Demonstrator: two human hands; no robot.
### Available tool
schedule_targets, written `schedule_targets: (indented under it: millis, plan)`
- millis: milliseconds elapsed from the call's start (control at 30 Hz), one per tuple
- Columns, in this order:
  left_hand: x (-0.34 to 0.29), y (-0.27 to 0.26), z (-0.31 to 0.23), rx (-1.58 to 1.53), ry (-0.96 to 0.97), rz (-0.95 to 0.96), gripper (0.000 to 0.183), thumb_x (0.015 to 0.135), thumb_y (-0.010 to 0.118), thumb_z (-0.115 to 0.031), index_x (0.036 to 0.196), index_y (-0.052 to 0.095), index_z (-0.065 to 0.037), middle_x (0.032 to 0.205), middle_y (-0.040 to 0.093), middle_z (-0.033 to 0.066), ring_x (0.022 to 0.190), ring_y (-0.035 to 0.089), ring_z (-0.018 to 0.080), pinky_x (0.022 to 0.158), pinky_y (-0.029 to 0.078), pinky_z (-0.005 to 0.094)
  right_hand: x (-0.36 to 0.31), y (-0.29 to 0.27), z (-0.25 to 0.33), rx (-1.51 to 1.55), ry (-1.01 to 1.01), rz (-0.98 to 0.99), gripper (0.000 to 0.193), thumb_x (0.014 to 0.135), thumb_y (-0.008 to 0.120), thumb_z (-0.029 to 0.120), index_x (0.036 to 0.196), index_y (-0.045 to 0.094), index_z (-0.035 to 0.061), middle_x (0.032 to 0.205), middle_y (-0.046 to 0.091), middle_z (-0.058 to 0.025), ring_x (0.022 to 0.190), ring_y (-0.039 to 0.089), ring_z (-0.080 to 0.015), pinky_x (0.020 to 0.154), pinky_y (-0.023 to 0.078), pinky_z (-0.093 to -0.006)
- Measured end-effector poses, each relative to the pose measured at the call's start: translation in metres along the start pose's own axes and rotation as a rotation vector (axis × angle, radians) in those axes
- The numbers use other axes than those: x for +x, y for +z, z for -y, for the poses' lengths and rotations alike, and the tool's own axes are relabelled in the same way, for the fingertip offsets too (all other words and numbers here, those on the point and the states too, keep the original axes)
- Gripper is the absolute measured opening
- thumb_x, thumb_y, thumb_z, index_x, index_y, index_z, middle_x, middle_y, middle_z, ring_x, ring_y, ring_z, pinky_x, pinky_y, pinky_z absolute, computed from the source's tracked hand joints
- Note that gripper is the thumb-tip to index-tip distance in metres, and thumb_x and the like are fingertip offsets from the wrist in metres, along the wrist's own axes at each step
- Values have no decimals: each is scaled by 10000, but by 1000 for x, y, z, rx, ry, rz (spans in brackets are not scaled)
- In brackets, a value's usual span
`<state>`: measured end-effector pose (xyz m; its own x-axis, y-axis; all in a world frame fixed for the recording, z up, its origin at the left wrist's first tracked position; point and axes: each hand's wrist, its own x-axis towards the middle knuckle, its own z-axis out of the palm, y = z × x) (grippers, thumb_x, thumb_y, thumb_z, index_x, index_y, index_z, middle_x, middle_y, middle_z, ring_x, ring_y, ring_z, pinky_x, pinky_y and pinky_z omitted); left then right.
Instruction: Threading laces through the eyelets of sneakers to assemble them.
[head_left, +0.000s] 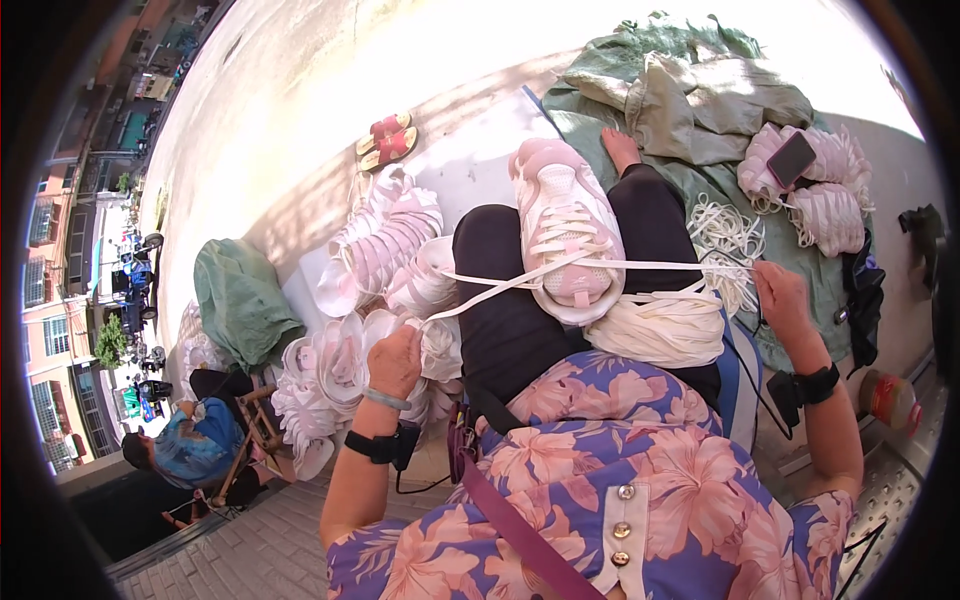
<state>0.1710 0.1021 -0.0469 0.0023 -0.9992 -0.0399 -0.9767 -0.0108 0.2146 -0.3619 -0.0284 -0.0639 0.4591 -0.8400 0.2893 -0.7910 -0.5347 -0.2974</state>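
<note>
A pink and white sneaker [565, 225] rests on my lap, toe pointing away. A white lace [660, 266] runs through its eyelets and stretches out to both sides. My left hand [396, 360] is closed on the left lace end, down beside my knee. My right hand [781, 296] pinches the right lace end, pulled out taut to the right. A bundle of white laces [660, 330] lies on my lap just under the sneaker's heel.
A heap of pink and white sneakers [375, 300] sits at my left. More loose laces [730, 240] and sneakers with a phone [792, 158] on top lie on a green cloth [690, 95] at right. Red sandals [388, 140] are ahead. Another person [190, 445] sits at lower left.
</note>
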Motion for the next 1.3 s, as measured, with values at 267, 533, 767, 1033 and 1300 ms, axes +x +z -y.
schedule_targets:
  millis: [267, 533, 767, 1033, 1300]
  plan:
    - [56, -14, -110, -1342, -558, 685, 145, 920, 523, -185, 874, 530, -47, 601, 569, 65, 341, 413, 44, 355, 397, 190, 54, 2, 92, 1451, 939, 594, 232, 920, 513, 224, 808, 582, 32, 506, 456, 15, 397, 404, -51, 378, 302, -204]
    - [93, 1, -142, -1385, -401, 695, 228, 932, 519, -200, 1062, 518, -13, 681, 600, 57, 386, 466, 48, 387, 438, 190, 75, 54, 117, 1287, 640, 466, 151, 880, 558, 138, 813, 615, 15, 678, 588, -11, 602, 550, -67, 533, 414, -216]
    - [139, -29, -153, -1419, -173, 179, 248, 941, 507, -177, 1132, 521, -19, 839, 652, 71, 701, 629, 110, 652, 516, 236, 75, 75, 110, 1212, 501, 92, 101, 829, 640, 76, 874, 645, -14, 724, 594, -15, 623, 506, -61, 548, 407, -223]
    - [124, -21, -128, -1040, -45, -191, 191, 924, 547, -152, 971, 630, 14, 849, 650, 46, 760, 568, 105, 746, 435, 222, 76, 61, 117, 1447, 815, 34, 118, 865, 631, 141, 895, 653, 29, 695, 584, 30, 596, 497, -21, 505, 413, -174]
    - [93, 1, -134, -669, -88, -199, 176, 912, 567, -158, 828, 608, -8, 673, 515, -28, 600, 440, 36, 503, 371, 227, 78, 65, 120, 1372, 807, -38, 68, 864, 613, 101, 831, 617, 42, 666, 575, 28, 572, 520, -21, 510, 438, -170]
